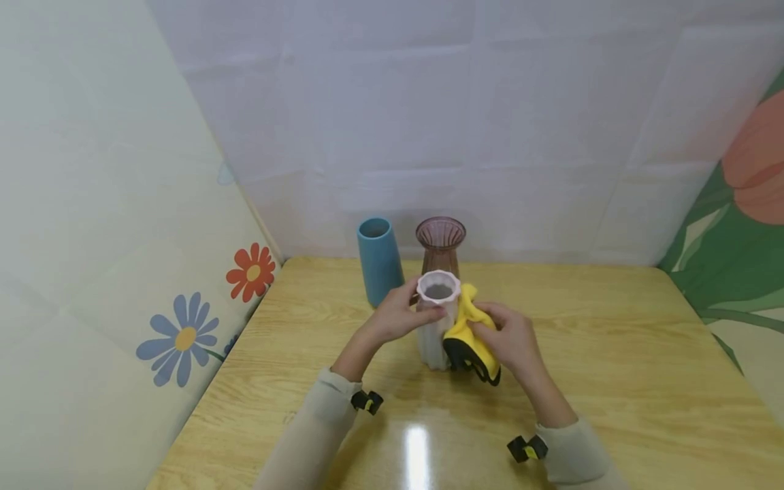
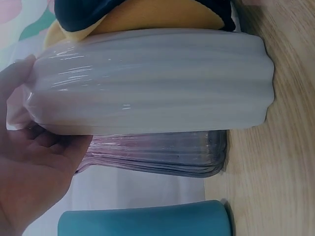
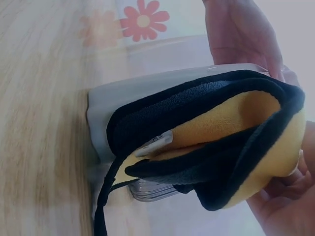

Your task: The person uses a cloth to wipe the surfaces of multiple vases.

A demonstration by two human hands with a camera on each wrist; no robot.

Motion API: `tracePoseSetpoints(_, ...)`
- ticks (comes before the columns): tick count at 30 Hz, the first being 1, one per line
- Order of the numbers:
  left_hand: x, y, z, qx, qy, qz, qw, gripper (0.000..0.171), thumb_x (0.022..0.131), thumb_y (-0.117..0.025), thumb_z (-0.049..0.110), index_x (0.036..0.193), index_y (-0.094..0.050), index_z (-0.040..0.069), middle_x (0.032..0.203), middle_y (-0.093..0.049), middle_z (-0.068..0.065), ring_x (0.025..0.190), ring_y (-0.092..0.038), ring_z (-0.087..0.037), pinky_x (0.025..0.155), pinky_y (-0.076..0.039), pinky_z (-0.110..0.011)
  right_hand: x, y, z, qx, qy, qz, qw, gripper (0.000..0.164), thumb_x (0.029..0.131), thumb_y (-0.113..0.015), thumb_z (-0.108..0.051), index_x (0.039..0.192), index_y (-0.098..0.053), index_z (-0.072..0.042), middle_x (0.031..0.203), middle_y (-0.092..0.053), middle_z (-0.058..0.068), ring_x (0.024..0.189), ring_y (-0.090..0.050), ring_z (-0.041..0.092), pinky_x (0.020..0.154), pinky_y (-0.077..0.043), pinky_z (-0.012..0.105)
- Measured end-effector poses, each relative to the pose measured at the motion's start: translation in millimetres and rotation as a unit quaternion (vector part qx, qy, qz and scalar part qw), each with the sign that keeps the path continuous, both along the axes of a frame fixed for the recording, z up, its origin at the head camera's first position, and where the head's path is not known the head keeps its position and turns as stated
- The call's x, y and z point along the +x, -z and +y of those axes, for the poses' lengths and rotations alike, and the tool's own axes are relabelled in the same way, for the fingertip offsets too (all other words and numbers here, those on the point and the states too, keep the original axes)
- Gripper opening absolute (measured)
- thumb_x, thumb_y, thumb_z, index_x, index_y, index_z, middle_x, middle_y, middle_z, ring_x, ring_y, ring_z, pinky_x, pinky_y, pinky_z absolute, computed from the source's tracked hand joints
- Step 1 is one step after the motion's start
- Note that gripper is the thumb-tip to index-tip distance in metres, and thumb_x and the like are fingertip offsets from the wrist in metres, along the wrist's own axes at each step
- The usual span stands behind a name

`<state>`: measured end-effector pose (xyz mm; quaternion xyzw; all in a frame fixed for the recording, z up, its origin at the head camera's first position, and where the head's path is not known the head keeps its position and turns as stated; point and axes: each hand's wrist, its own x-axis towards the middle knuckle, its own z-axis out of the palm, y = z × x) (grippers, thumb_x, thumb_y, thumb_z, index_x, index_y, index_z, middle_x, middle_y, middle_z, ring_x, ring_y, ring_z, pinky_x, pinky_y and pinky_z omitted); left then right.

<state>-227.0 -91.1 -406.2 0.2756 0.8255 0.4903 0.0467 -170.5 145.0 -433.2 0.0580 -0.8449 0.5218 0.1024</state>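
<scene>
A white fluted vase (image 1: 433,340) stands upright on the wooden table in the head view. My left hand (image 1: 397,314) grips it near the rim, thumb across the front and fingers round the far side. Against the vase's right side lies a yellow cloth with a dark edge (image 1: 474,333), pinched in my right hand (image 1: 511,338). In the right wrist view the folded cloth (image 3: 216,128) covers much of the vase (image 3: 142,88), and a small white tag (image 3: 156,143) shows in its folds. The left wrist view shows the vase's ridged side (image 2: 157,83).
Just behind the white vase stands a purple ribbed glass vase (image 1: 441,238), partly hidden. A blue vase (image 1: 380,262) is to its left. The wooden table (image 1: 600,340) meets a white back wall covering (image 1: 429,122); flower-printed sheets (image 1: 92,238) hang at the sides.
</scene>
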Motion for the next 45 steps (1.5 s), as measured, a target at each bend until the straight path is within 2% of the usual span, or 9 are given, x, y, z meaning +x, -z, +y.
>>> tracePoseSetpoints(8,-3.0,0.0,-1,0.0,0.014,0.003,0.9999,0.065,0.09,-0.079,0.031,0.146,-0.049,0.016,0.139,-0.061,-0.004,0.135,-0.052,-0.025,0.113,-0.04,-0.053,0.2,5.0,1,0.014,-0.006,-0.002,1.0,0.03,0.087,-0.076,-0.011,0.116,-0.075,-0.006,0.105,-0.075,0.016,0.071,-0.066,0.015,0.059,-0.056,0.024)
tracePoseSetpoints(16,-3.3,-0.1,-2,0.005,0.018,-0.006,0.9998,0.064,0.09,-0.079,0.031,0.145,-0.05,0.016,0.138,-0.062,-0.003,0.135,-0.052,-0.026,0.113,-0.04,-0.053,-1.9,13.4,2,0.049,-0.008,-0.029,0.998,0.03,0.086,-0.075,-0.011,0.116,-0.075,-0.005,0.118,-0.072,0.016,0.093,-0.067,0.023,0.071,-0.055,0.025)
tracePoseSetpoints(22,-3.6,-2.4,-3,0.001,0.019,-0.011,0.9998,0.064,0.09,-0.079,0.032,0.145,-0.05,0.016,0.139,-0.061,-0.003,0.136,-0.052,-0.026,0.112,-0.041,-0.052,-2.8,18.8,3,0.06,-0.016,-0.031,0.998,0.03,0.087,-0.075,-0.011,0.116,-0.074,-0.005,0.12,-0.072,0.016,0.103,-0.066,0.027,0.082,-0.057,0.037)
tracePoseSetpoints(28,-4.3,-3.5,-4,-0.004,0.023,-0.016,0.9996,0.065,0.09,-0.079,0.032,0.146,-0.05,0.016,0.14,-0.06,-0.004,0.136,-0.051,-0.026,0.113,-0.041,-0.051,-1.0,21.6,3,0.06,-0.026,-0.052,0.996,0.031,0.089,-0.073,-0.012,0.12,-0.073,-0.004,0.124,-0.07,0.016,0.115,-0.064,0.033,0.094,-0.055,0.05)
tracePoseSetpoints(32,-4.9,-4.1,-5,-0.005,0.025,-0.02,0.9995,0.066,0.09,-0.078,0.031,0.146,-0.049,0.015,0.141,-0.059,-0.005,0.137,-0.05,-0.026,0.113,-0.041,-0.05,-1.1,24.1,3,0.063,-0.03,-0.063,0.996,0.032,0.09,-0.073,-0.012,0.121,-0.072,-0.004,0.127,-0.069,0.017,0.121,-0.062,0.036,0.098,-0.052,0.054)
tracePoseSetpoints(39,-5.7,-3.8,-5,-0.003,0.028,-0.02,0.9994,0.064,0.091,-0.078,0.032,0.146,-0.05,0.014,0.139,-0.06,-0.005,0.135,-0.052,-0.027,0.111,-0.043,-0.051,-5.2,35.4,4,0.085,-0.042,-0.066,0.993,0.032,0.089,-0.074,-0.012,0.119,-0.073,-0.002,0.127,-0.068,0.018,0.123,-0.06,0.039,0.102,-0.049,0.057)
tracePoseSetpoints(45,-10.8,-3.3,-7,0.001,0.051,-0.021,0.9985,0.065,0.091,-0.078,0.031,0.147,-0.049,0.015,0.14,-0.059,-0.004,0.135,-0.052,-0.025,0.112,-0.042,-0.05,-7.1,40.2,6,0.1,-0.053,-0.074,0.991,0.032,0.088,-0.074,-0.013,0.119,-0.073,-0.003,0.129,-0.067,0.02,0.123,-0.059,0.04,0.102,-0.048,0.057)
